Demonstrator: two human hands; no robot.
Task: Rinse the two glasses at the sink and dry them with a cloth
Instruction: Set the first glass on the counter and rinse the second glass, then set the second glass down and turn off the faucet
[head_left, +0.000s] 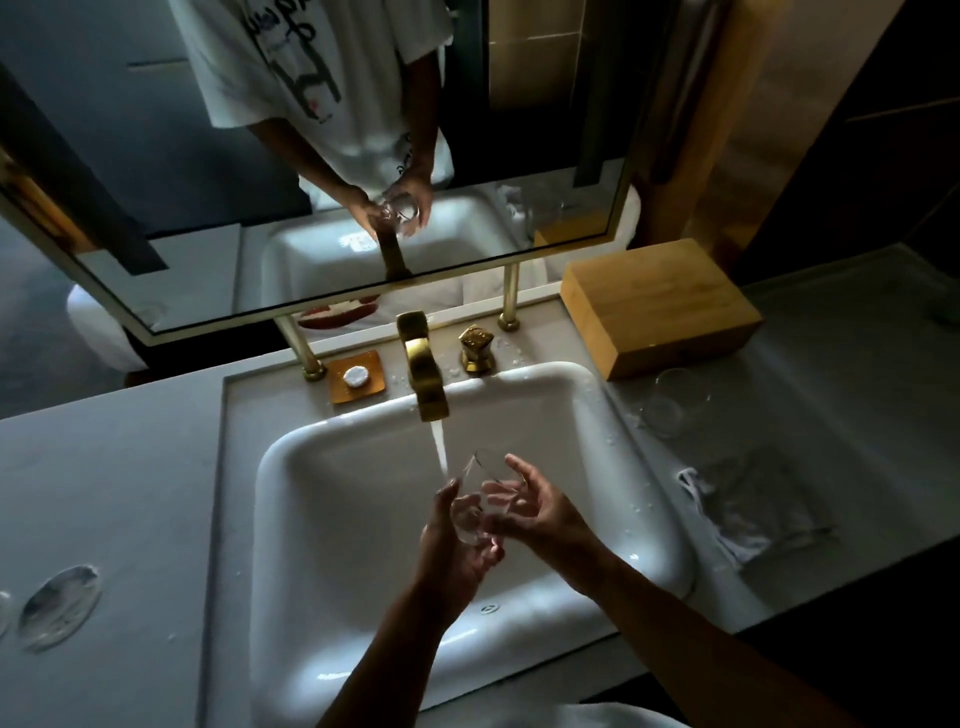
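There are no words or numbers here that can be read. The mirror (311, 156) shows a white shirt (311, 67) with black marks on it that look like letters. They are flipped and blurry, so they cannot be made out. A small red mark sits near them, and it is too small to tell what it is. The wooden box (660, 306) on the counter (104, 467) has no writing that can be seen.
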